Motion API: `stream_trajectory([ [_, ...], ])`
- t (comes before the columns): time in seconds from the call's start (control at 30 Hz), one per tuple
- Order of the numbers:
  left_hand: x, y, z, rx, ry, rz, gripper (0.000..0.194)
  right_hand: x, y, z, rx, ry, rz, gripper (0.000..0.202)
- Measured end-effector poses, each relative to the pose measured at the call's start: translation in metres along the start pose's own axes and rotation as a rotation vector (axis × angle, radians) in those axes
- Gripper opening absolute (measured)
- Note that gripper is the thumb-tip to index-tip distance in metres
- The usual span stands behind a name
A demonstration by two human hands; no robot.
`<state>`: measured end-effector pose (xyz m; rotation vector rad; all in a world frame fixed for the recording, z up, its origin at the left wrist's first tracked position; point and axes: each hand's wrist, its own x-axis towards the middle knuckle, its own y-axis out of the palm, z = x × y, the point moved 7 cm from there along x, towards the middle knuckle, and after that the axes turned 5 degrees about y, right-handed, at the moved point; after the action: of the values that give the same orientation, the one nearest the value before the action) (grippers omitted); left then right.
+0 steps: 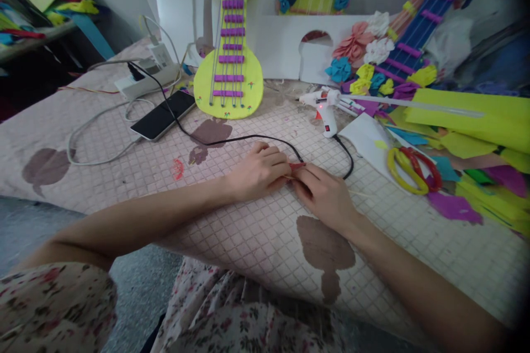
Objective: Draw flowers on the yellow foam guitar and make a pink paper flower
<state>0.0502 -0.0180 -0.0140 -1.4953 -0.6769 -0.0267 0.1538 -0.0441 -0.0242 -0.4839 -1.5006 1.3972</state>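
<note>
Here are my two hands, close together at the middle of the quilted, pale pink cloth. My left hand, fingers curled, pinches a small, narrow red strip, and my right hand meets it from the other side, its fingers closed on the same strip! The red shows right in the gap between my fingertips, its ends hidden in my grip. A thin, pale wooden stick pokes out beyond my right hand; how firmly I have it, I cannot tell.

Up ahead stands a bright yellow paper guitar with purple bars and grey strings. Right of it, the white glue gun, its red light glowing, a black cable curving from its handle towards my right hand. Further right, scissors with one yellow and one red handle lie beside heaped coloured paper scraps. Over left, a black-screened phone rests near my left forearm.
</note>
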Motion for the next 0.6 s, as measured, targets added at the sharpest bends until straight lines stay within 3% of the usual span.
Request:
stream_trajectory([
  [0.27, -0.0005, 0.0012, 0.0046, -0.083, -0.044, 0.049, 0.013, -0.0002, 0.0009, -0.0017, -0.011, 0.012, 0.007, 0.013],
  [0.6, 0.0002, -0.0012, 0.0015, -0.033, -0.016, 0.021, 0.018, 0.0008, 0.0004, -0.0025, 0.005, 0.029, 0.029, 0.016],
])
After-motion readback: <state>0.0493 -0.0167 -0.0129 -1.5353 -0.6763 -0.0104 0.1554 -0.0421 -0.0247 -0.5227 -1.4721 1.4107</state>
